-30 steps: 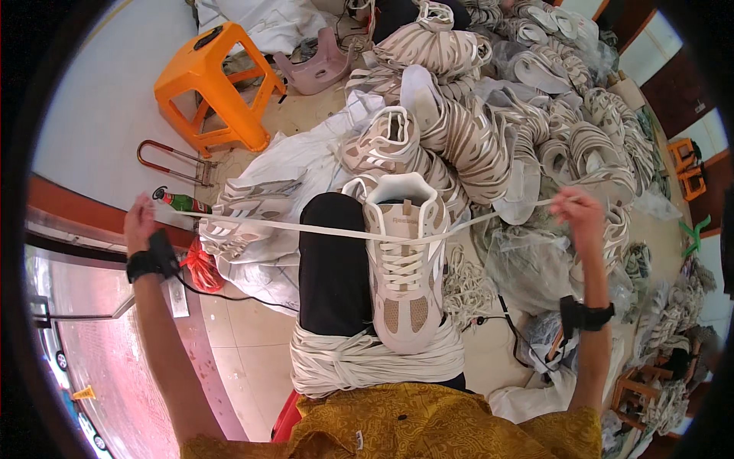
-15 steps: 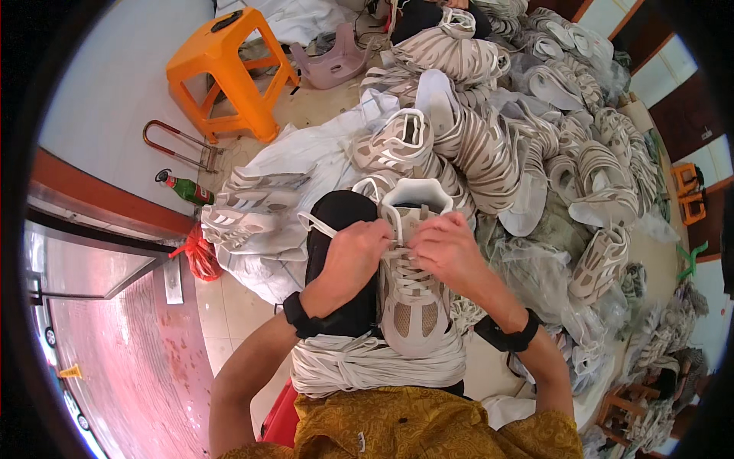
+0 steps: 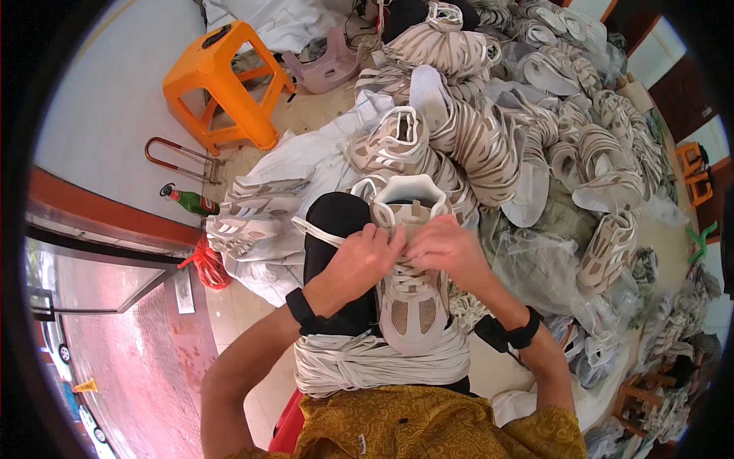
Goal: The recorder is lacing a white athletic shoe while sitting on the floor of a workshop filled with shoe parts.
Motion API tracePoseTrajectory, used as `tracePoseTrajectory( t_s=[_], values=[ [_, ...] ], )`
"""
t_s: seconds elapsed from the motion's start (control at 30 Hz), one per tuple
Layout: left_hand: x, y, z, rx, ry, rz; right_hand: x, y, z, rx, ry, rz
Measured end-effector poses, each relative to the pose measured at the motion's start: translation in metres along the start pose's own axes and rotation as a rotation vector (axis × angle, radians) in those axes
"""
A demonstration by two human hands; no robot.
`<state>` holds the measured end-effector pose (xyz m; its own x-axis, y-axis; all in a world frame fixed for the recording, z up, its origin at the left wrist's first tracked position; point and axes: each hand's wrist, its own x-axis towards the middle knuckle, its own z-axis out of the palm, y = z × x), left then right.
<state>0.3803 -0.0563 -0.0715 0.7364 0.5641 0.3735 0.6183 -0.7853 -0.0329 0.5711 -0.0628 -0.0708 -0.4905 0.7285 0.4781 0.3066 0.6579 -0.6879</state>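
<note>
A beige and white sneaker [image 3: 414,317] rests upright on my lap, its toe toward me and its padded collar away. White lace crosses the lower part of its tongue. My left hand [image 3: 365,258] is closed in a pinch at the left eyelet edge, on the shoelace [image 3: 317,232], which loops out to the left over a black pad. From the other side my right hand [image 3: 449,249] pinches at the lacing too, its fingertips slightly blurred and nearly meeting the left ones. A thick bundle of white laces [image 3: 382,364] lies across my lap below the toe.
Heaps of nested sneaker uppers [image 3: 489,153] fill the floor ahead and right, some among clear plastic bags [image 3: 535,264]. White sacking [image 3: 283,168] lies left of them. Further left are an orange stool [image 3: 222,84], a green bottle [image 3: 191,200] and a red plastic bag [image 3: 209,264].
Both hands have shifted slightly toward the toe, and their fingertips have come closer together over the tongue. The whole view has tilted a little.
</note>
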Motion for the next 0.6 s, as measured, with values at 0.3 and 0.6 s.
tracePoseTrajectory(
  t_s=[0.3,0.6],
  values=[
    [0.021,-0.013,-0.014,-0.258,-0.318,-0.14,-0.025,0.003,-0.025,0.775,0.167,0.852],
    [0.051,-0.022,-0.042,-0.65,-0.878,-0.704,-0.02,0.01,-0.012,0.055,0.189,0.247]
  ],
)
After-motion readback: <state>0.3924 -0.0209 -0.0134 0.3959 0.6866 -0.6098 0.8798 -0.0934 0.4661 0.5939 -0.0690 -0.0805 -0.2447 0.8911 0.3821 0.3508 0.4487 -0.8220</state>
